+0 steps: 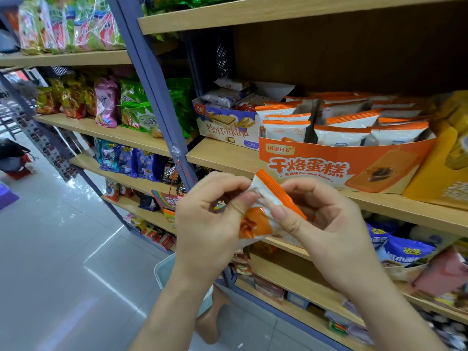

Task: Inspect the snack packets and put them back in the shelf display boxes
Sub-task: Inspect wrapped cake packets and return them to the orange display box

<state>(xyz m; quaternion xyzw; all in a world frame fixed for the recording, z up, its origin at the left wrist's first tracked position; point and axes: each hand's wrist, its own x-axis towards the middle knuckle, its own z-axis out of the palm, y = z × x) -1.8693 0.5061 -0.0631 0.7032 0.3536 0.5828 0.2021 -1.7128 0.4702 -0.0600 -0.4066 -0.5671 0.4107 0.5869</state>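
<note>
Pinching one small white-and-orange plastic snack packet, both hands, left hand and right hand, hold it before the wooden shelf, just below the orange cardboard display box of similar packets.

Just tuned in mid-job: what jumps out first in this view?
Both hands, low centre, pinch one white-and-orange snack packet: left hand on its left side, right hand on its orange-striped edge. Just behind, on the shelf, stands the orange display box full of matching packets, a white wafer box to its left.
</note>
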